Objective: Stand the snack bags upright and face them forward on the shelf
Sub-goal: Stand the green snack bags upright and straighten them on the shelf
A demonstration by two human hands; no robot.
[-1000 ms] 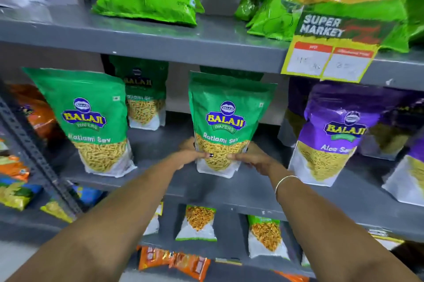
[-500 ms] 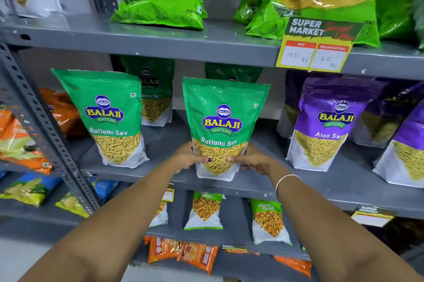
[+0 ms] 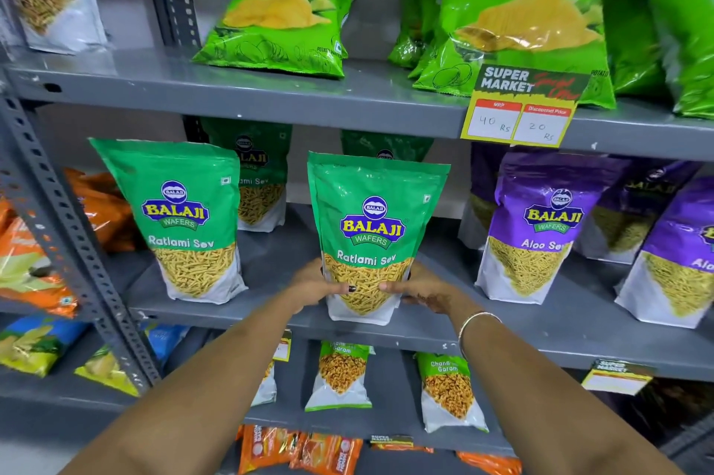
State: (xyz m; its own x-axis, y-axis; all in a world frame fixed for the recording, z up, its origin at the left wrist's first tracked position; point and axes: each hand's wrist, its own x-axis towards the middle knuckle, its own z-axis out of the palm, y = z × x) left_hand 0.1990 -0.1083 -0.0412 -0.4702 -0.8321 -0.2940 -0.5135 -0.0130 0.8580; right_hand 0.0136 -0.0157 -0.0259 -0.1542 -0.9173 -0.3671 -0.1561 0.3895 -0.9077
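Observation:
A green Ratlami Sev bag (image 3: 373, 219) stands upright at the front of the grey middle shelf (image 3: 270, 314), label facing me. My left hand (image 3: 315, 281) grips its lower left side and my right hand (image 3: 419, 287) grips its lower right side, thumbs on the front. Another green Ratlami Sev bag (image 3: 181, 219) stands upright to the left, leaning slightly. Two more green bags (image 3: 262, 169) (image 3: 386, 146) stand behind. Purple Aloo Sev bags (image 3: 541, 227) stand to the right.
Green Crunchex chip bags (image 3: 286, 15) lie on the upper shelf, with a price tag (image 3: 521, 107) on its edge. Small Chana Garam packs (image 3: 342, 374) stand on the lower shelf. A perforated grey upright (image 3: 65, 231) divides off orange bags (image 3: 23, 262) at left.
The view has shifted up and right across the frames. Both hands stay on the middle green bag, which now stands a little straighter near the shelf's front edge.

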